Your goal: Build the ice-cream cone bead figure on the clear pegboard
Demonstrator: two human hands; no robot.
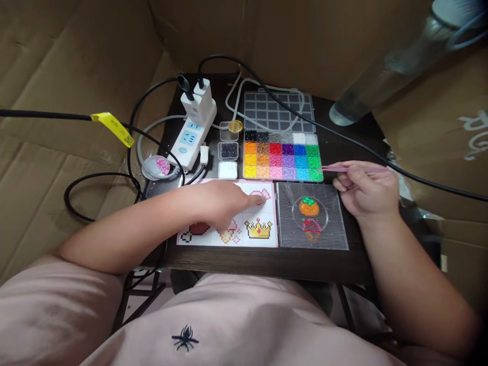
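With its index finger stretched out, my left hand (217,201) touches a pink pixel drawing on the pattern sheet (269,236); it holds nothing. The sheet also shows a crown (258,230) and other pictures, partly covered by my hand. My right hand (368,188) grips pink tweezers (343,169), their tips over the green beads (314,174) in the bead box (282,178). Whether a bead sits between the tips is too small to tell. On the clear pegboard (337,234) lie an orange bead fruit (309,207) and a red and brown bead figure (311,230).
A white power strip (183,152) with plugs stands at the left back. Small boxes of black beads (228,151) and white beads (227,170) are beside the bead box. A round dish (152,166) holds pink beads. A black cable (324,129) crosses above the table; cardboard walls surround it.
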